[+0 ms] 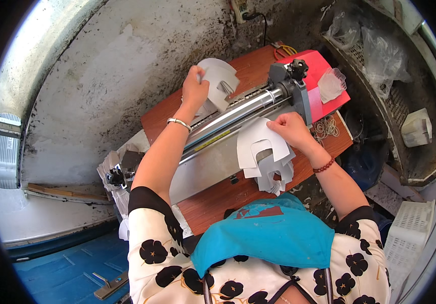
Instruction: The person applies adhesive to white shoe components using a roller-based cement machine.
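Note:
In the middle lies a roller machine with a long shiny metal roller (238,119). On its far side my left hand (196,90) is closed, thumb and fingers pinching the edge of a curved white cut-out sheet (218,76). My right hand (289,129), on the near side, pinches the top corner of another white cut-out sheet (252,137) with a U-shaped notch. Beneath that one, more white cut-out pieces (277,175) hang over the near edge of the machine. I cannot tell whether the sheets are paper, card or thin leather.
The machine's red end housing (324,81) carries a clear plastic piece (331,85). Its table (205,210) is reddish-brown wood. Tangled string (325,127) lies at the right. A shelf with plastic bags (385,55) and a white crate (407,233) stand further right. A stained wall rises behind.

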Action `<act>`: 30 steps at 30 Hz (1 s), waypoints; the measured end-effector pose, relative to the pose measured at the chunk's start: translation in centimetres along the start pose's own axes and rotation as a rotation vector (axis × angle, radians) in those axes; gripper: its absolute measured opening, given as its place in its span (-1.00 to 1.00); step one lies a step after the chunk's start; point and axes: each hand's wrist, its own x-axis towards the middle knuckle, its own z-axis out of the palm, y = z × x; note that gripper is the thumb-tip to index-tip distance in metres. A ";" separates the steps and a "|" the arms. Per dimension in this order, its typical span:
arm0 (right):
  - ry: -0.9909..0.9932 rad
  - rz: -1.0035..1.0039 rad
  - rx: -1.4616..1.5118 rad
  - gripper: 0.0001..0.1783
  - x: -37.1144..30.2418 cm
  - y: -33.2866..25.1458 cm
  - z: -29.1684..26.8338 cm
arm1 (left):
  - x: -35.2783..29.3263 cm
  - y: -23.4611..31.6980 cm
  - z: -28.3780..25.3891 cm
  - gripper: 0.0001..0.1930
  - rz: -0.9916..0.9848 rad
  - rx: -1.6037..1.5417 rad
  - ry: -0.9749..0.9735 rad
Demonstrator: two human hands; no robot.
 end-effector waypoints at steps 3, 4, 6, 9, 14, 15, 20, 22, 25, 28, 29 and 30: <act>-0.002 0.016 -0.058 -0.60 0.9 0.0 0.3 | -1.5 1.5 0.1 -0.63 0.211 0.159 -0.053; -0.001 -0.019 -0.092 -0.61 1.2 -0.1 0.5 | -1.7 1.7 -0.1 -0.63 0.340 0.275 -0.130; 0.002 -0.056 -0.125 -0.61 1.5 -0.4 0.8 | -1.9 -0.2 0.7 -0.69 0.374 0.386 -0.330; 0.046 -0.059 -0.097 -0.61 1.7 -0.6 0.8 | -1.3 0.7 1.6 -0.79 0.181 0.459 -0.674; -0.037 -0.042 0.029 -0.78 -0.2 -1.0 0.6 | -1.0 0.1 1.3 -0.80 -0.058 0.304 -0.671; -0.039 -0.043 0.029 -0.78 -0.4 -0.7 0.7 | -0.9 0.0 1.2 -0.81 -0.096 0.273 -0.532; 0.111 -0.087 0.077 -0.81 0.0 0.2 0.9 | -0.8 1.3 0.6 -0.76 -0.021 0.169 -0.124; 0.146 -0.068 0.088 -0.81 0.5 -0.2 1.3 | -1.4 2.4 0.5 -0.63 0.190 0.082 -0.090; 0.207 -0.105 0.118 -0.84 1.2 0.2 2.1 | -2.2 1.5 0.7 -0.63 0.521 0.359 -0.234; 0.172 -0.068 0.260 -0.87 0.9 -1.0 2.1 | -1.8 -0.4 1.7 -0.73 0.308 0.394 -0.688; 0.116 0.028 0.381 -0.87 0.5 -1.3 1.9 | -1.7 -0.3 2.0 -0.73 0.309 0.392 -0.688; 0.118 0.030 0.378 -0.87 0.3 -1.3 1.7 | -1.6 -0.1 2.3 -0.79 0.211 0.362 -0.695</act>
